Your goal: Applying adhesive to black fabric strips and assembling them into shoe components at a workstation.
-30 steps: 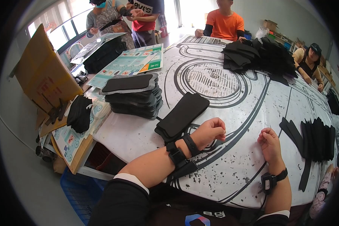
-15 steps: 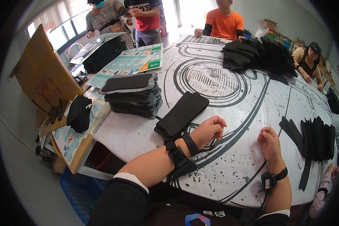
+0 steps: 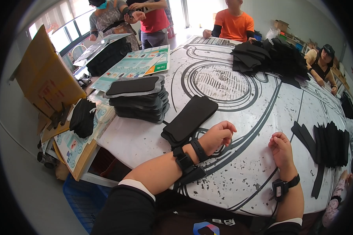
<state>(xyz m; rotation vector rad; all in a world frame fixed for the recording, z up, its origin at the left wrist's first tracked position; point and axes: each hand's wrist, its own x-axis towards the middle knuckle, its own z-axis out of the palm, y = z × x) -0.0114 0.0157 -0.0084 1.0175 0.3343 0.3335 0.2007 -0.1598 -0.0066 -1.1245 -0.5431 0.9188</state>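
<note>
My left hand [image 3: 218, 138] hovers over the white table cover, its fingers curled in and nothing seen in them. Just left of it lies a small pile of black, rounded foam-like pads [image 3: 192, 117], and my left wrist is close to the pile's near end. A black strip [image 3: 190, 177] lies partly under my left forearm. My right hand [image 3: 281, 150] is held farther right, fingers bent toward the thumb, with nothing visible in it. Several long black strips [image 3: 330, 145] lie in a bundle to its right. Both wrists wear black bands with small devices.
A tall stack of grey-edged black pads [image 3: 139, 100] stands at the left. Beyond it are printed sheets [image 3: 141, 64] and an open cardboard box [image 3: 47, 74]. A large black heap [image 3: 278, 58] covers the far right. Several people are around the table; a patterned sleeve [image 3: 335, 199] shows at lower right.
My hands and the pads have stayed put. At the back left, the person in red and black has brought both hands to the neighbouring person's raised forearm.
</note>
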